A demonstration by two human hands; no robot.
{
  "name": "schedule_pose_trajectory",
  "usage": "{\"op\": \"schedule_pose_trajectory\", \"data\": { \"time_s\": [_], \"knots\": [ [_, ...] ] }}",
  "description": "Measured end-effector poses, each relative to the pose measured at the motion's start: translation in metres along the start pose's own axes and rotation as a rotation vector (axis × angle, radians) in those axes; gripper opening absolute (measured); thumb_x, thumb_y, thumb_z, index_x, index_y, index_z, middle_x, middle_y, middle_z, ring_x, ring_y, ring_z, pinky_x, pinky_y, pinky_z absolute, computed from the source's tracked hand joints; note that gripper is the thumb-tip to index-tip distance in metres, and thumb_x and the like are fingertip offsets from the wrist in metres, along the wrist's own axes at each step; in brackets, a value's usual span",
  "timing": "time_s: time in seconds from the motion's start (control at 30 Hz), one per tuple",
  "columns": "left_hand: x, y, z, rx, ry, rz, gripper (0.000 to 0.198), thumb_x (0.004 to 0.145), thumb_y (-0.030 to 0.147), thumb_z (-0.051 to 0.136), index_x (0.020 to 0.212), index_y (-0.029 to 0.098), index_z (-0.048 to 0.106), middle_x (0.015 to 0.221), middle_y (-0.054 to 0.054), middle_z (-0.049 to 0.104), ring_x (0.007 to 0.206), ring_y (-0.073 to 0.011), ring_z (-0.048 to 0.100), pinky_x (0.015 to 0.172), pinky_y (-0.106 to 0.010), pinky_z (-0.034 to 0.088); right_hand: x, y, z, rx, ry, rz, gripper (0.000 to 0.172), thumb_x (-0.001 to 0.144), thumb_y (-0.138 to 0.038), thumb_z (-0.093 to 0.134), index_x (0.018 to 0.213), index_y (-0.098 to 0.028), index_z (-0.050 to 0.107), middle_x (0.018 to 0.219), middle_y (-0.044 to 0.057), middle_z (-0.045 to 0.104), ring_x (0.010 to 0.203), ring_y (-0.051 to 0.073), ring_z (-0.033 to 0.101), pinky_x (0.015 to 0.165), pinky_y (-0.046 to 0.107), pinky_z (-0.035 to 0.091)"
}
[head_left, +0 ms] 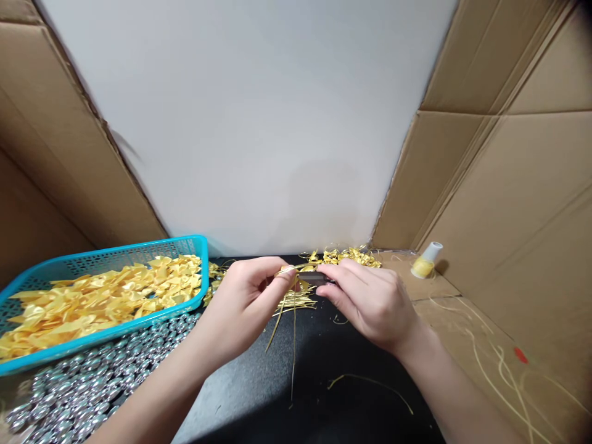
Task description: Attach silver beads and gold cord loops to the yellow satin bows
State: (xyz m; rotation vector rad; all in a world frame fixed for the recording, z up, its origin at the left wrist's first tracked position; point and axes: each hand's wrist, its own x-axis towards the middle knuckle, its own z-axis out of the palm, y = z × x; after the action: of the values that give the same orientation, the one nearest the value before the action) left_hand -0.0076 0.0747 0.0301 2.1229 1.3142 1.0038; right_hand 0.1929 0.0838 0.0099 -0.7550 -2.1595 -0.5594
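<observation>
In the middle of the head view, my left hand (254, 293) is closed in a pinch on a thin gold cord (295, 336), whose loose ends hang below the fingertips. Facing it, my right hand (370, 296) is closed around a small dark, straight-edged object (312, 279); its kind is unclear because the fingers cover much of it. The gold strand runs above this object from one hand to the other. Beneath and behind the hands lies a bundle of cut gold cords (298, 301), partly hidden.
At left, a blue plastic basket (206, 271) holds many yellow ribbon bows (124, 290). Silver beads (106, 370) spread in front of it. A gold pile (351, 256) lies at the back. A spool (424, 262) stands at right. Cardboard walls (509, 197) flank the black work surface (259, 394).
</observation>
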Motion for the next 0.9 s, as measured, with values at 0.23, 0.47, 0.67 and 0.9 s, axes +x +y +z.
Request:
{"op": "schedule_pose_trajectory", "data": {
  "time_s": [0.23,0.47,0.67,0.9],
  "knots": [
    [0.0010,0.0008,0.0009,-0.012,-0.018,-0.015,0.040,0.093,0.039,0.042,0.066,0.016,0.059,0.056,0.003,0.046,0.054,-0.0119,0.040,0.049,-0.024,0.028,-0.0002,-0.0007,0.0004,0.002,-0.005,0.006,0.033,0.100,-0.033,0.041,0.096,-0.012,0.066,0.078,0.006,0.073,0.062,0.012,0.065,0.057,0.024,0.049],
    [-0.0001,0.0002,0.0008,-0.011,-0.027,-0.024,0.040,0.093,0.039,0.041,0.066,0.016,0.059,0.057,0.003,0.046,0.055,-0.0118,0.040,0.050,-0.024,0.029,-0.0012,-0.0007,0.0025,0.008,0.002,0.001,0.029,0.098,-0.031,0.046,0.095,-0.011,0.066,0.079,0.007,0.073,0.064,0.014,0.067,0.059,0.024,0.049],
    [0.0011,-0.0005,-0.0006,-0.039,-0.011,-0.031,0.039,0.092,0.039,0.043,0.062,0.016,0.053,0.056,0.004,0.038,0.053,-0.0106,0.035,0.048,-0.023,0.026,-0.0010,-0.0002,-0.0007,0.007,0.009,0.001,0.029,0.098,-0.030,0.046,0.095,-0.010,0.067,0.078,0.006,0.073,0.064,0.014,0.068,0.058,0.025,0.049],
    [0.0017,-0.0017,0.0004,-0.032,-0.012,-0.025,0.039,0.092,0.040,0.042,0.065,0.016,0.057,0.056,0.004,0.039,0.053,-0.0108,0.034,0.048,-0.024,0.025,0.0001,-0.0001,-0.0026,-0.004,-0.008,0.014,0.033,0.099,-0.033,0.044,0.099,-0.010,0.067,0.080,0.007,0.073,0.063,0.014,0.068,0.057,0.025,0.049]
  ]
}}
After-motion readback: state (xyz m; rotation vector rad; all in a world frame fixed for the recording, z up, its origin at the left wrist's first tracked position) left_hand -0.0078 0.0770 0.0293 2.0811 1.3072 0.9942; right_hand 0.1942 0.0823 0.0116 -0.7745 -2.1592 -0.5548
